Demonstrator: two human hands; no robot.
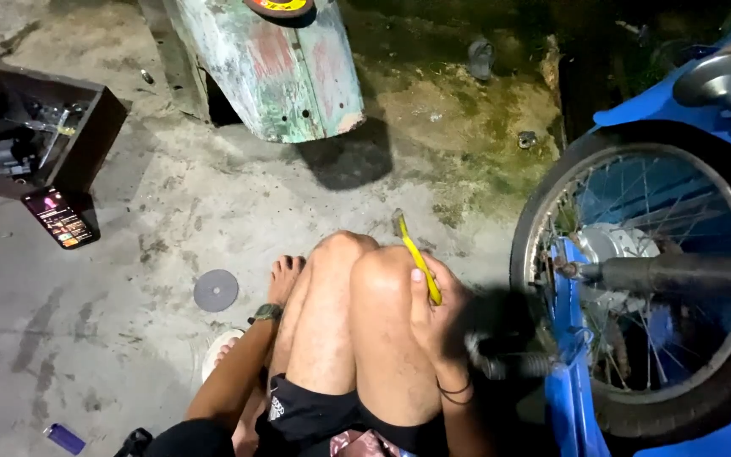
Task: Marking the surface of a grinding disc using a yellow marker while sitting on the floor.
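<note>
I squat on a concrete floor with my knees (357, 271) drawn up. My right hand (437, 313) rests against my right knee and grips a yellow-handled tool (416, 258) that points up and away. Just right of that hand is the rear wheel (636, 279) of a blue motorcycle, with spokes, hub and a dark exhaust pipe (687, 272). My left arm reaches down beside my left leg. Its hand (266, 315) is mostly hidden behind the leg near my bare foot (285, 275), and I cannot see what it holds.
A dark box of tools (31, 127) sits at the left, with a lit phone (61, 218) beside it. A grey disc (216, 290) lies on the floor. A worn green panel (277, 68) leans at the top. A purple lighter (65, 438) lies bottom left.
</note>
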